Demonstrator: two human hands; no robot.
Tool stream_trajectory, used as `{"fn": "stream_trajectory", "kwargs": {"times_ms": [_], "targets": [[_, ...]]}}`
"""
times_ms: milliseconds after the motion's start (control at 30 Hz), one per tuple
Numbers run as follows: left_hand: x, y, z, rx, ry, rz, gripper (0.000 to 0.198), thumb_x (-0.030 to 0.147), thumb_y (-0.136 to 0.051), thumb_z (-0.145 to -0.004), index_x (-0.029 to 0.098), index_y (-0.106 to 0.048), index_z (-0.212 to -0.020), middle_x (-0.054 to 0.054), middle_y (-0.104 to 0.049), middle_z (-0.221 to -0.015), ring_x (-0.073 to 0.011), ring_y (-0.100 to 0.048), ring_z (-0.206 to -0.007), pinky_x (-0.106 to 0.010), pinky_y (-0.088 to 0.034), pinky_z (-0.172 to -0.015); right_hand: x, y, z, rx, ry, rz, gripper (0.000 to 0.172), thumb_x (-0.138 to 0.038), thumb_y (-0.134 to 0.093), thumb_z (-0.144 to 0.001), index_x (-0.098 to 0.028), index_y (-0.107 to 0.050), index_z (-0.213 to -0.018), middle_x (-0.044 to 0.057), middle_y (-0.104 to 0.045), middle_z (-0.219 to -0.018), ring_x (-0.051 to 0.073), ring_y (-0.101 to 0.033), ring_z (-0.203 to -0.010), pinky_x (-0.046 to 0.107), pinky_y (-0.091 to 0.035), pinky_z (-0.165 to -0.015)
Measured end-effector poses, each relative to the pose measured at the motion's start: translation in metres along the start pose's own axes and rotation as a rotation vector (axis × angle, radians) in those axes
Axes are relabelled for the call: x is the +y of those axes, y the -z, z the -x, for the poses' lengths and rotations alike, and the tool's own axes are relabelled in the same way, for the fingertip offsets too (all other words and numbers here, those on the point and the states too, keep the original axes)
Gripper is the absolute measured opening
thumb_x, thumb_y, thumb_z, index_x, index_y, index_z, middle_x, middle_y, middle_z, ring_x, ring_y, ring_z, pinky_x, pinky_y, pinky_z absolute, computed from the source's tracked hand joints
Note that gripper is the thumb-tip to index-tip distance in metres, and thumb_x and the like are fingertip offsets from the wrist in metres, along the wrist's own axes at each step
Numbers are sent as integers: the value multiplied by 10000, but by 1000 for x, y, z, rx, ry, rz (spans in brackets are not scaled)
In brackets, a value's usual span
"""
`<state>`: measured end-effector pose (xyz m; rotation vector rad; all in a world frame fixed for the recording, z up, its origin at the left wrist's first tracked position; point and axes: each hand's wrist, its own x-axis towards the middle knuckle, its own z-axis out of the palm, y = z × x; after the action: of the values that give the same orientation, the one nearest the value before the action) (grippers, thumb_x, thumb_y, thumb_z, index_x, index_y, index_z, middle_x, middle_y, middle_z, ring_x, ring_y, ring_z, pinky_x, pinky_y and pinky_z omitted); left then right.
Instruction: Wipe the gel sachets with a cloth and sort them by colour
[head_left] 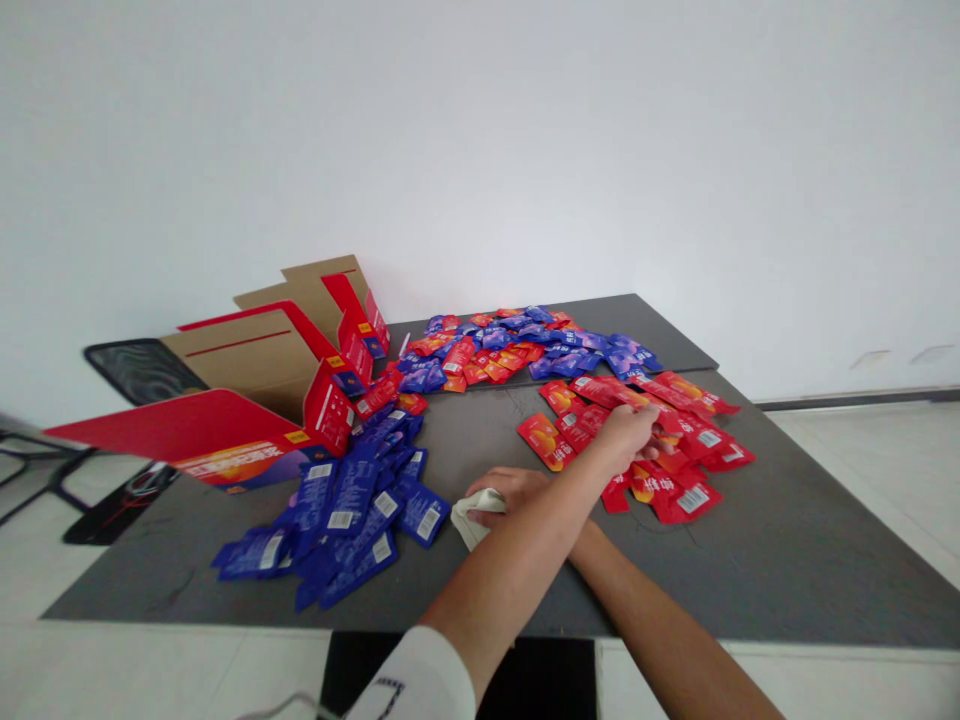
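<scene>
My forearms cross above the grey table (480, 430). Coming from the lower left, my left hand (631, 436) reaches over to the pile of red packets (577, 425) on the right; its fingers are curled closed on a red packet (671, 455) there. Underneath it, my right hand (514, 487) rests on the table near the middle, closed around a crumpled whitish cloth (471, 518). Just left of the cloth lies a heap of dark blue packets (352, 500), several with white barcode labels facing up.
Open red cardboard boxes (255, 425) stand in a row along the left side, flaps raised. A mixed spread of red and blue packets (495, 345) covers the back of the table, before a white wall (480, 150). A black chair (142, 370) is behind the boxes.
</scene>
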<state>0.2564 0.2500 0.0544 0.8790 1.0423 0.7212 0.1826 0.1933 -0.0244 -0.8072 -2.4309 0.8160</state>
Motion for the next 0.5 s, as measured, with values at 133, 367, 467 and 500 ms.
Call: {"fn": "stream_trajectory", "kwargs": {"times_ms": [133, 367, 467, 500], "targets": [[-2, 2, -1, -19, -34, -136, 229, 205, -489, -1096, 168, -612, -907, 12, -661, -646, -78, -517, -444, -167, -347, -440, -4, 0, 1, -34, -49, -9, 350, -535, -719, -924, -349, -766, -1217, -17, -805, -1180, 226, -763, -1041, 313, -556, -828], [-11, 7, 2, 22, -126, -365, 340, 198, -633, -995, 133, -645, -1329, 55, -575, -523, -148, -536, -465, -224, -419, -507, -10, 1, 3, -30, -61, -36, 308, -481, -729, -938, -344, -765, -1212, -9, -798, -1208, 223, -750, -1101, 323, -554, -902], [-13, 10, 7, 59, -180, -474, 684, 222, -673, -972, 99, -432, -1600, 34, -640, -592, -187, -617, -565, -246, -470, -584, -12, 3, 3, -31, -57, -43, 313, -448, -728, -937, -326, -768, -1222, 1, -793, -1225, 216, -749, -1122, 317, -553, -931], [-13, 10, 8, 71, -204, -531, 766, 236, -677, -972, 82, -356, -1650, 10, -682, -643, -199, -649, -610, -253, -487, -616, -12, 3, 3, -31, -55, -41, 313, -440, -729, -935, -322, -768, -1223, 5, -792, -1227, 214, -748, -1120, 316, -554, -932]]}}
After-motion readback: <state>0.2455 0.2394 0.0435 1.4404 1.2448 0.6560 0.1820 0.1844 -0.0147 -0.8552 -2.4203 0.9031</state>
